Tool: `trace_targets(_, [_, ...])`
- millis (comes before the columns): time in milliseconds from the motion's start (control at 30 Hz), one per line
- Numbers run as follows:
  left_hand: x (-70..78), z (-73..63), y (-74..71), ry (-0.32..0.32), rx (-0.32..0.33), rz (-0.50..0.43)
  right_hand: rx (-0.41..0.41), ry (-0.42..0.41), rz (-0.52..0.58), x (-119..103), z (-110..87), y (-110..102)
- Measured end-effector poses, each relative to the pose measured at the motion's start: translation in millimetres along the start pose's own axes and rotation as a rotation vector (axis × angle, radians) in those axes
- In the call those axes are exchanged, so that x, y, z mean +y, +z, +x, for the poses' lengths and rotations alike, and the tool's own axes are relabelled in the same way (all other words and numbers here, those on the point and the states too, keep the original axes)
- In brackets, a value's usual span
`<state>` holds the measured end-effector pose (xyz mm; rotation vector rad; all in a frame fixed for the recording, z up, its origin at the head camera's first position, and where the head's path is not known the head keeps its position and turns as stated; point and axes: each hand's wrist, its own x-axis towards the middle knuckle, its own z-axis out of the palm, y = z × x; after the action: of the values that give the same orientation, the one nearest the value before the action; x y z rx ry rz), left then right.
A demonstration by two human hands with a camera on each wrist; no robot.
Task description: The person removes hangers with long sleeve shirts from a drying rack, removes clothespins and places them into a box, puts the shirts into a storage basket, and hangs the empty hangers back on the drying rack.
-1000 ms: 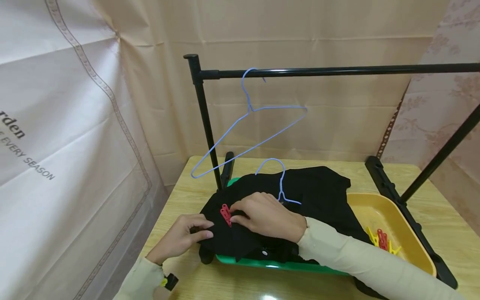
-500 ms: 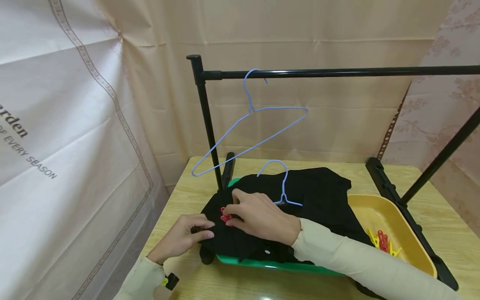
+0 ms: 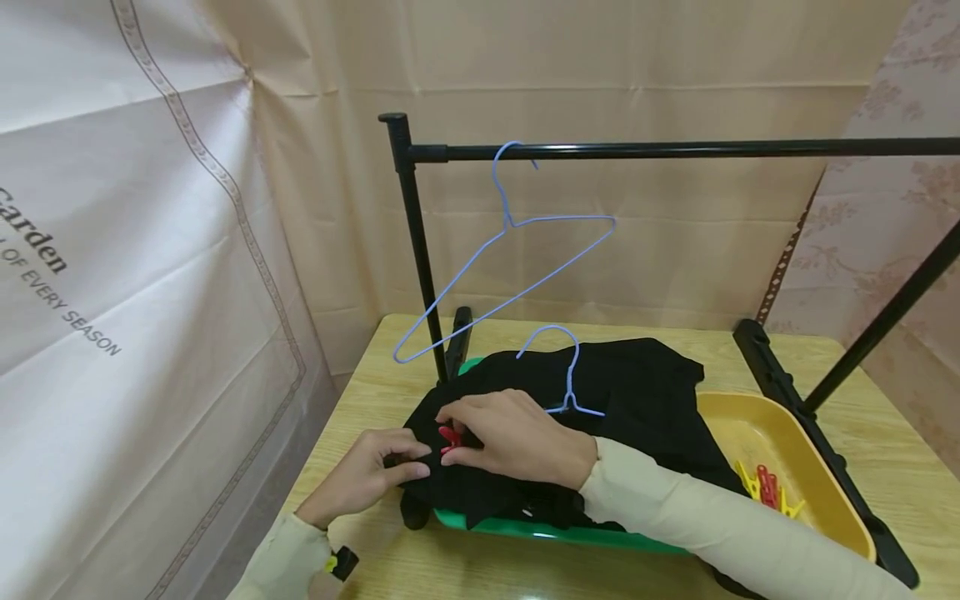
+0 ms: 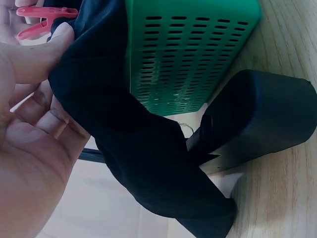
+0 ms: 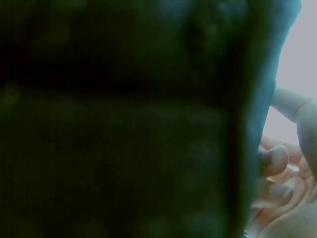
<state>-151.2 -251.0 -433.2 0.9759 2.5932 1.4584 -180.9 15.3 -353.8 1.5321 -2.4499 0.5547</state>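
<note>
A black garment (image 3: 637,383) lies over a green basket (image 3: 555,532), with a blue hanger's hook (image 3: 574,358) sticking up out of it. My left hand (image 3: 371,471) pinches the garment's left edge between thumb and fingers; the left wrist view shows the cloth hanging from that grip. My right hand (image 3: 517,437) holds a red clothespin (image 3: 450,438) by the cloth, just right of the left fingertips. In the left wrist view the red clothespin (image 4: 47,21) is beside the left thumb; whether it bites the cloth cannot be told. Dark blur fills most of the right wrist view.
A second blue hanger (image 3: 504,292) hangs from the black rack's bar (image 3: 675,151). At the right, a yellow tray (image 3: 738,408) holds several red and yellow clothespins (image 3: 768,487). Black rack feet (image 3: 795,408) stand on the wooden table (image 3: 360,400), one close to the basket's left end.
My right hand has shifted slightly left and regripped the red clothespin, which has turned from slanting flat to pointing toward my left hand. My left hand keeps its pinch on the garment.
</note>
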Motion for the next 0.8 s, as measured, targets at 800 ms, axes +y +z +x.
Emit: trace_targets(800, [1.0, 1.4, -1.4, 0.02, 0.002, 0.01, 0.246, -0.227, -0.119, 1.3, 1.2, 15.8])
